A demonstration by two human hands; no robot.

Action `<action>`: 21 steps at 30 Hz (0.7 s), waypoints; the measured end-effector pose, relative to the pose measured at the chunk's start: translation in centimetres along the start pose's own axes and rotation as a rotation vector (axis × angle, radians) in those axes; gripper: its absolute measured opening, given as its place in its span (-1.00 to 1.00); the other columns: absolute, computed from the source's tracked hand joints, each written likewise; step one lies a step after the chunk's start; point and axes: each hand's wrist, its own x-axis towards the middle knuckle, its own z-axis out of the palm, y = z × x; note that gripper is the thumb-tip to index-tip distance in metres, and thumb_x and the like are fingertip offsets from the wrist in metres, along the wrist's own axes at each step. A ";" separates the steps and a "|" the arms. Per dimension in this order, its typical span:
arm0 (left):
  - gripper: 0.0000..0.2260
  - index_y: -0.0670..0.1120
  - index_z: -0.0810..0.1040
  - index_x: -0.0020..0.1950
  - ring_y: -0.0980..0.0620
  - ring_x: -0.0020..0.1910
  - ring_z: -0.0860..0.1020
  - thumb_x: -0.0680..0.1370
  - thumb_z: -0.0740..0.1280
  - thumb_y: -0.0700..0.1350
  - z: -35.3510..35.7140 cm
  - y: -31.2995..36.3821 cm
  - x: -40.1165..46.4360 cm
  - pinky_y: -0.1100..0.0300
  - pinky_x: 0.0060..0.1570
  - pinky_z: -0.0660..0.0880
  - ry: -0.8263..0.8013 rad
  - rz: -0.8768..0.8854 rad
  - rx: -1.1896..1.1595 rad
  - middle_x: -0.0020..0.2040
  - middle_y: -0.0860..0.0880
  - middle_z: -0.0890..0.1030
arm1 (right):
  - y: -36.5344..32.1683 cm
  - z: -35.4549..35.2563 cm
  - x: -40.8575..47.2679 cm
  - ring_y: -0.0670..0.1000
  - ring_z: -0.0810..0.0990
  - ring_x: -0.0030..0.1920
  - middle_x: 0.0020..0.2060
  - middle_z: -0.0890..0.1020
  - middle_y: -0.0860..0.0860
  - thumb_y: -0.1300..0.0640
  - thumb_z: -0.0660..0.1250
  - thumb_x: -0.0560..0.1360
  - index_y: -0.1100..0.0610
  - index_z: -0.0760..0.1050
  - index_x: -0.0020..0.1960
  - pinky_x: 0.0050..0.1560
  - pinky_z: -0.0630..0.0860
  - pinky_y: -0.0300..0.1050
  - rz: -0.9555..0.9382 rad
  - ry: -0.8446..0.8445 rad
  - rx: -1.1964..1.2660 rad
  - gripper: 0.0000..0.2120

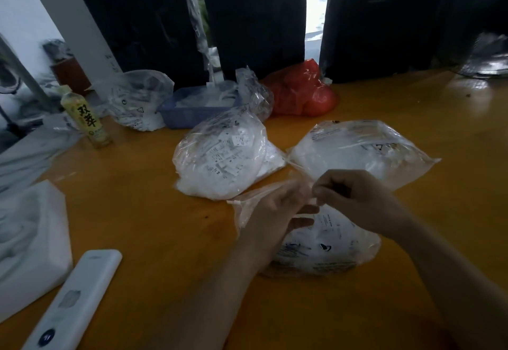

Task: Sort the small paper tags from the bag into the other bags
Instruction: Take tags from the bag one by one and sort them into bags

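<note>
I see both hands over the near bag point(324, 248) on the orange table point(154, 212). The left hand point(277, 209) holds the bag's open mouth, fingers loosely spread. The right hand point(354, 198) has its fingertips pinched together at that mouth; I cannot tell what they pinch. Two more full clear bags point(222, 157) point(362, 149) lie just behind.

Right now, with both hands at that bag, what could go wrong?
1. The near bag lies on its side with its mouth held open by the left hand and right hand; tags might slide out onto the table.
2. The two other clear bags look alike, so a tag could land in the wrong one.
</note>
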 end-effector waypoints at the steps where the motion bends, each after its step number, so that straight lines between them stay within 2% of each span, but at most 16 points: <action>1: -0.53 -0.03 0.68 0.26 0.00 0.09 0.70 0.47 0.54 0.21 0.0 0.0 0.0 0.15 0.04 0.62 -0.011 0.004 -0.011 0.13 -0.04 0.73 | 0.1 0.2 0.1 -0.14 0.39 -0.50 -0.38 0.59 -0.04 0.07 0.35 0.61 0.05 0.62 -0.08 -0.45 0.32 -0.30 -0.003 -0.026 -0.028 -0.87; 3: -0.73 0.00 0.74 0.17 0.02 0.08 0.70 0.51 0.54 0.06 -0.1 -0.1 0.0 0.17 0.03 0.63 0.010 0.022 -0.026 0.10 -0.04 0.74 | 0.4 0.4 0.1 -0.13 0.40 -0.49 -0.40 0.56 -0.03 0.05 0.35 0.61 0.01 0.62 -0.08 -0.44 0.33 -0.26 0.008 -0.053 -0.049 -0.87; 5: -0.79 -0.04 0.77 0.07 0.00 0.08 0.70 0.47 0.52 -0.03 0.0 -0.1 0.0 0.16 -0.01 0.64 0.072 0.018 -0.076 0.07 -0.07 0.74 | 0.7 0.7 0.2 -0.13 0.43 -0.49 -0.36 0.60 -0.04 0.01 0.34 0.62 -0.05 0.60 -0.08 -0.44 0.35 -0.24 0.020 -0.045 -0.093 -0.87; 8: -0.93 0.00 0.77 -0.11 0.01 -0.02 0.71 0.43 0.54 -0.11 -0.4 0.1 0.4 0.24 -0.17 0.62 0.199 0.023 -0.115 -0.05 -0.08 0.75 | 1.1 0.8 0.5 -0.15 0.46 -0.50 -0.29 0.64 -0.07 -0.04 0.30 0.64 -0.04 0.59 -0.06 -0.47 0.36 -0.31 0.053 0.077 -0.151 -0.84; 10: -0.92 -0.03 0.75 -0.13 0.04 -0.11 0.73 0.42 0.53 -0.19 -1.0 0.5 0.5 0.30 -0.27 0.60 0.249 0.010 -0.215 -0.08 -0.10 0.75 | 1.2 0.5 0.6 -0.20 0.53 -0.40 -0.26 0.64 -0.12 -0.01 0.34 0.62 -0.06 0.57 -0.07 -0.40 0.43 -0.36 0.046 0.118 -0.202 -0.90; 12: -0.82 -0.15 0.70 -0.03 0.02 -0.14 0.74 0.39 0.51 -0.25 -1.4 0.7 0.6 0.31 -0.28 0.62 0.261 0.001 -0.349 -0.07 -0.17 0.74 | 1.3 0.2 0.5 -0.24 0.57 -0.24 -0.14 0.63 -0.19 -0.04 0.41 0.56 -0.14 0.57 -0.01 -0.23 0.51 -0.34 0.032 -0.029 -0.336 -0.97; 15: -0.82 -0.23 0.65 -0.06 -0.03 -0.16 0.74 0.36 0.49 -0.32 -1.6 0.6 0.5 0.28 -0.23 0.65 0.267 0.004 -0.467 -0.08 -0.24 0.73 | 1.7 1.0 0.4 -0.21 0.49 0.00 0.13 0.47 -0.22 -0.23 0.46 0.46 -0.22 0.55 0.23 0.00 0.45 -0.26 0.132 -0.322 -0.531 -0.64; 16: -0.84 -0.24 0.64 -0.09 -0.05 -0.16 0.75 0.35 0.49 -0.33 -1.6 0.5 0.5 0.27 -0.21 0.66 0.267 0.006 -0.474 -0.09 -0.24 0.73 | 1.7 1.3 0.4 -0.15 0.47 0.08 0.17 0.41 -0.21 -0.25 0.46 0.45 -0.22 0.52 0.27 0.06 0.45 -0.21 0.161 -0.359 -0.566 -0.57; 18: -0.83 -0.27 0.63 -0.08 -0.08 -0.14 0.75 0.35 0.48 -0.34 -1.6 0.3 0.6 0.27 -0.19 0.66 0.261 0.010 -0.469 -0.07 -0.26 0.72 | 1.7 1.7 0.4 -0.10 0.46 0.12 0.18 0.39 -0.19 -0.25 0.45 0.46 -0.20 0.52 0.27 0.13 0.47 -0.15 0.161 -0.353 -0.584 -0.59; 21: -0.80 -0.28 0.62 -0.02 -0.09 -0.11 0.75 0.38 0.49 -0.33 -1.9 0.2 0.6 0.28 -0.17 0.66 0.244 0.022 -0.482 -0.07 -0.25 0.72 | 1.8 1.3 0.4 -0.20 0.49 0.02 0.09 0.46 -0.22 -0.20 0.43 0.50 -0.17 0.56 0.18 0.05 0.46 -0.24 0.116 -0.319 -0.546 -0.71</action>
